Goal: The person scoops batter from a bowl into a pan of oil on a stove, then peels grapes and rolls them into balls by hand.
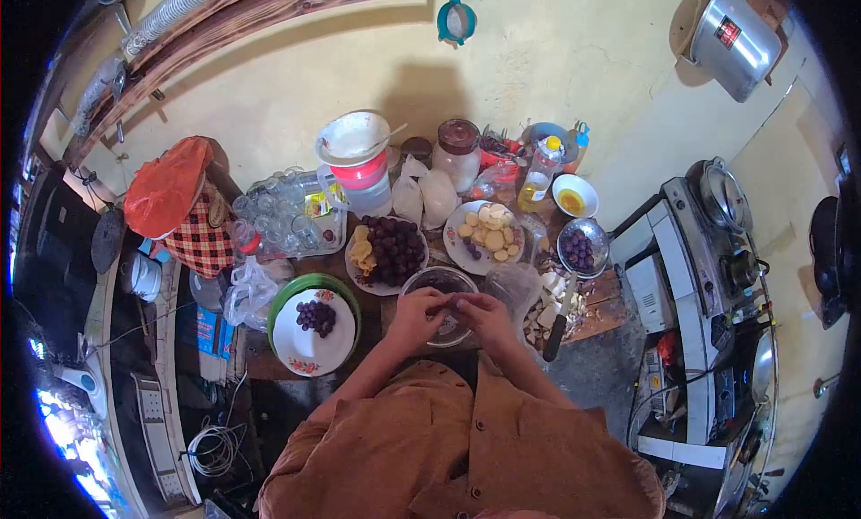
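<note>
Above a clear bowl (448,341) in the middle of the table, my left hand (425,314) and my right hand (484,318) meet at the fingertips. Both are closed in a pinch around a small dark thing that looks like a grape (455,300), mostly hidden by the fingers. Just behind the bowl is a plate heaped with dark grapes (396,250), with some yellowish pieces (362,252) on its left side. On the left, a white floral plate (294,347) carries a small bunch of grapes (317,317). A metal bowl to the right has more grapes (577,250) in it.
Sliced pale pieces (491,232) fill a plate behind my hands. A knife (560,320) lies by chopped bits on a board (603,305) at the right. An oil bottle (538,180), a jar (457,156) and a tray of glasses (285,216) stand further back. A stove (708,223) is far right.
</note>
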A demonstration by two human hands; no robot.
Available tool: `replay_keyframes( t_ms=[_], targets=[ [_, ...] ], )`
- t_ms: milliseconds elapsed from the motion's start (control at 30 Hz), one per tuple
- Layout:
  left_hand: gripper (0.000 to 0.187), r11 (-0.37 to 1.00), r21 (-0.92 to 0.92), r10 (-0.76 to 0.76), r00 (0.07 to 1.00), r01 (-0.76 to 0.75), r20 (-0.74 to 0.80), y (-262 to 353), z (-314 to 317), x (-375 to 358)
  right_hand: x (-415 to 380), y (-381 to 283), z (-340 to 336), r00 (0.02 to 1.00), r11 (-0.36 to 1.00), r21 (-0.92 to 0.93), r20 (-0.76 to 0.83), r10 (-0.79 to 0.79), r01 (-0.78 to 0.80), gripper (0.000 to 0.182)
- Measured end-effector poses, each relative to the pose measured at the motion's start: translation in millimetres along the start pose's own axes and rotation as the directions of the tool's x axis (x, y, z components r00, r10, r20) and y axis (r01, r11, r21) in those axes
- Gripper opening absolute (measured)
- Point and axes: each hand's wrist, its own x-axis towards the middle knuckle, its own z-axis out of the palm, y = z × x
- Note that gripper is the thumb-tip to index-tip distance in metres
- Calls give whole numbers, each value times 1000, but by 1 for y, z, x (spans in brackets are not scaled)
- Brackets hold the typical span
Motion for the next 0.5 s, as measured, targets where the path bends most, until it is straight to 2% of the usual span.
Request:
replay_keyframes(
  t_ms=[33, 67, 167, 233, 367, 433, 467, 500],
  targets=[
    [19, 996, -86, 24, 1000, -25, -16, 1, -1, 0, -1, -3, 1, 999, 995, 91, -29, 46, -43, 19],
    [19, 996, -85, 21, 1000, -23, -19, 0, 0, -1, -2, -7, 2, 994, 979, 184, -54, 96, -85, 20],
    [26, 989, -144, -28, 999, 24, -23, -11, 4, -4, -10, -21, 12, 987, 980, 114, -3, 163, -162, 21],
    [26, 965, -232, -163, 971, 121, -173, -14, 10, -5, -6, -12, 9, 986, 983, 73, 5, 167, -167, 21],
    [23, 985, -165, -88, 973, 53, -213, -11, 8, -7, -5, -8, 8, 993, 993, -23, 10, 119, -118, 22],
    [18, 987, -79, -149, 981, 140, -127, -5, 5, -8, -9, -14, 14, 990, 987, -76, -24, 137, -138, 22],
    [18, 987, -80, -151, 981, 142, -125, -4, 5, -8, -11, -15, 16, 986, 979, -127, -62, 152, -159, 22],
    [16, 997, -2, -78, 990, 78, -118, -2, 7, -8, -10, -11, 14, 986, 979, -126, -64, 153, -160, 22]
  ],
)
